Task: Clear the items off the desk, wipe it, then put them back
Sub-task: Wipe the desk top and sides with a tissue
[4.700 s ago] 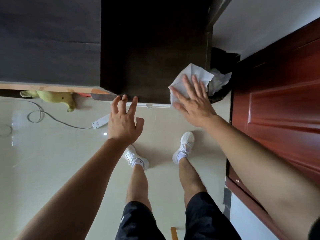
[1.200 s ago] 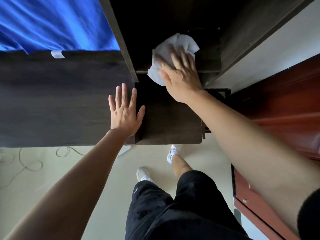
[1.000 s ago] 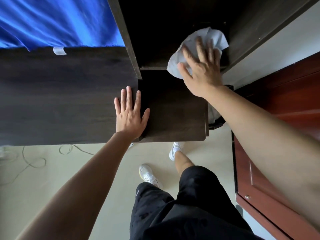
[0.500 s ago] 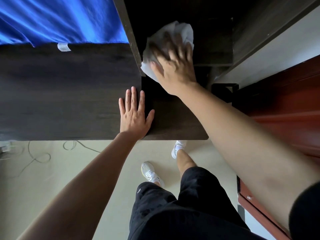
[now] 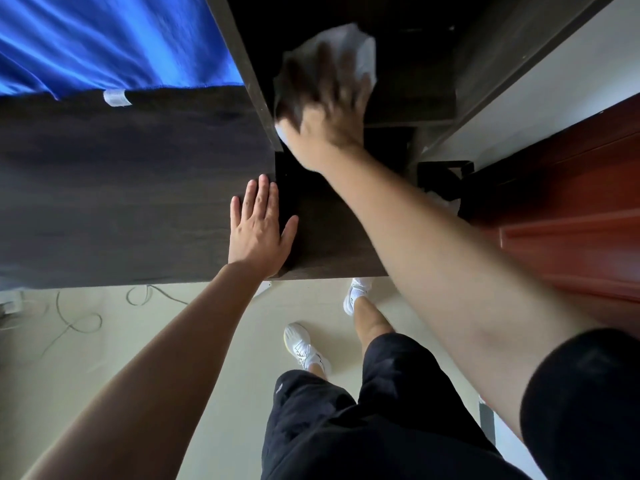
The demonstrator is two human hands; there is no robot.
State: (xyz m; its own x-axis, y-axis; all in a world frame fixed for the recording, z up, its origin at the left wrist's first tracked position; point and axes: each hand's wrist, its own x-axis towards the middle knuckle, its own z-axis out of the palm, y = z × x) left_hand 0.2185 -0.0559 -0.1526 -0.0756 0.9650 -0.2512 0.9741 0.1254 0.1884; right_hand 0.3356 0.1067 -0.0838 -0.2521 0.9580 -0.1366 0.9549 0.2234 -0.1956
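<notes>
Both hands work the desk: left hand flat and empty, right hand pressing a cloth that may snag on the upright panel beside it.

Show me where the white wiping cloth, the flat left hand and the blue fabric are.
white wiping cloth (image 5: pixel 360 50), head view, upper part
flat left hand (image 5: pixel 258 230), head view, back
blue fabric (image 5: pixel 104 39), head view, middle

A rumpled bright blue fabric sheet fills the upper left; thin grey cables loop on the pale floor; a reddish-brown wooden door stands at right.
</notes>
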